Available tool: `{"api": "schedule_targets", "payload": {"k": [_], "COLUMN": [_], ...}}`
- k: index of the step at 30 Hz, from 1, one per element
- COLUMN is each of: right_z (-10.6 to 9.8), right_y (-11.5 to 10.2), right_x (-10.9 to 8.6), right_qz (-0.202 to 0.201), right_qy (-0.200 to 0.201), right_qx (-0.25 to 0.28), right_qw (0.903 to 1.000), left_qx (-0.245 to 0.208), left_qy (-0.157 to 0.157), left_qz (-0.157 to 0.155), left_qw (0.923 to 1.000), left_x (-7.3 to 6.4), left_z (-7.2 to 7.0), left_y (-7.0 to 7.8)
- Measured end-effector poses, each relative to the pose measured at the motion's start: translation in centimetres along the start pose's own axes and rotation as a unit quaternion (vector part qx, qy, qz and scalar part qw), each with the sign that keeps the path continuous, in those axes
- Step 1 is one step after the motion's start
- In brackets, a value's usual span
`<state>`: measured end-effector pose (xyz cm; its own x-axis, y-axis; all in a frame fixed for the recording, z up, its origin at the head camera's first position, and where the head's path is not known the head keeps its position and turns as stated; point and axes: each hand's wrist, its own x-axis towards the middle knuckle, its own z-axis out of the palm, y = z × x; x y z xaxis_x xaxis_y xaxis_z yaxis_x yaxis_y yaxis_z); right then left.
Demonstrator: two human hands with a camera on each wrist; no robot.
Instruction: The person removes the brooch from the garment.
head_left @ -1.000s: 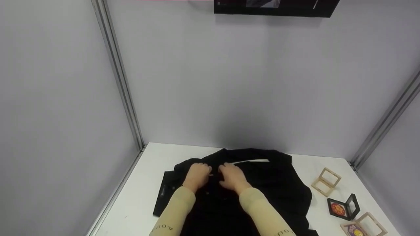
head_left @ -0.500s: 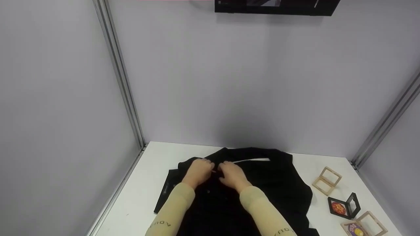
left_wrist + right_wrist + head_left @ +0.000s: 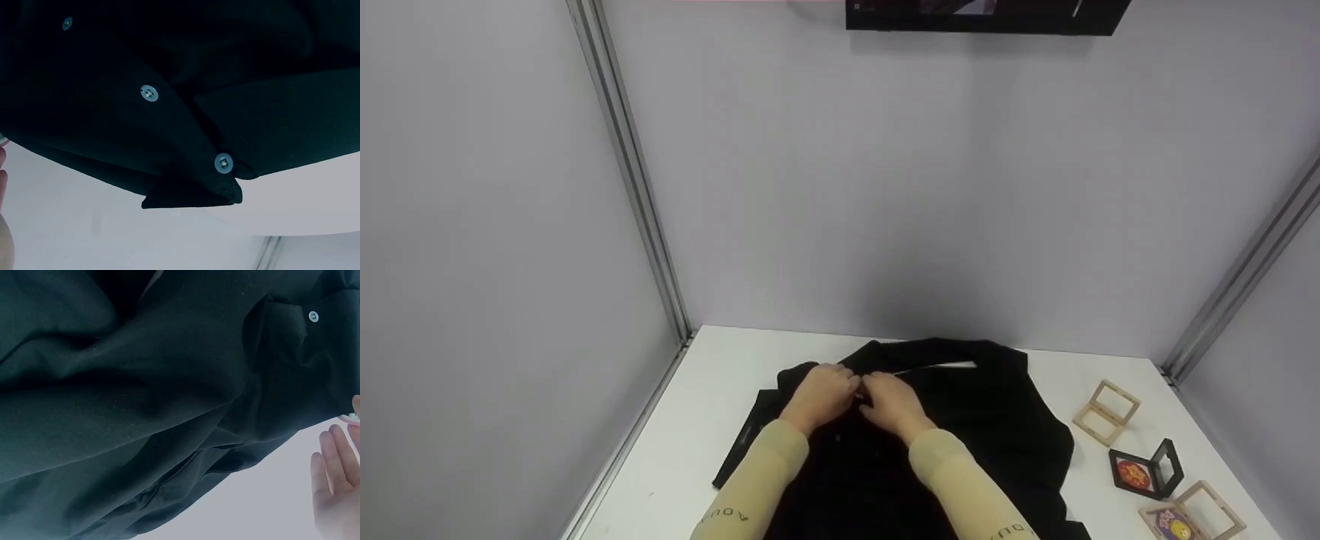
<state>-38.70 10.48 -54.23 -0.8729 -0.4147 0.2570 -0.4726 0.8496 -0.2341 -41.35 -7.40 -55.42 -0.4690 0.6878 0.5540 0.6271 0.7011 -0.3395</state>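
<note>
A black button-up shirt is spread over the table. In the head view my left hand and right hand meet at the upper part of the shirt, fingers bent and fingertips nearly touching. The left hand grips the cloth; the right pinches at the same spot. A small pale piece shows between them, its kind too small to tell. The left wrist view has shirt buttons along a strip of cloth, with fingertips at the left edge. In the right wrist view, straight fingers stand beside the cloth edge, near another button.
On the table's right side stand an open wooden frame case, an open black case with a red-orange disc, and a wooden case with a purple-yellow piece. Walls enclose the table. A screen hangs above.
My left hand has moved right, up to the right hand, drawing the shirt's left part and the small pale piece along. The right hand has stayed nearly still.
</note>
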Motion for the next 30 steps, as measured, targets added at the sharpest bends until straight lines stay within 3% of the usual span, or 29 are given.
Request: {"api": "schedule_targets", "payload": {"k": [14,21,25,30], "right_z": [0.26,0.22,0.05,-0.07], "right_y": [-0.11,0.02,-0.08,-0.06], "right_x": [-0.27,-0.32,-0.38,-0.49], "right_qz": [0.005,0.016,0.014,0.007], "right_qy": [0.081,0.079,0.078,0.091], "right_qx": [-0.018,-0.022,-0.024,-0.026], "right_qw": [0.9965,0.9965,0.9965,0.9955], "left_qx": [-0.026,-0.038,-0.057,-0.083], "left_qy": [0.012,0.035,0.033,0.002], "left_qz": [0.013,0.022,0.004,-0.027], "left_qw": [0.9995,0.9984,0.9978,0.9961], "left_x": [0.09,0.09,-0.19,-0.35], "left_z": [-0.43,-0.24,-0.21,-0.27], "left_y": [0.6,0.78,0.72,0.76]}}
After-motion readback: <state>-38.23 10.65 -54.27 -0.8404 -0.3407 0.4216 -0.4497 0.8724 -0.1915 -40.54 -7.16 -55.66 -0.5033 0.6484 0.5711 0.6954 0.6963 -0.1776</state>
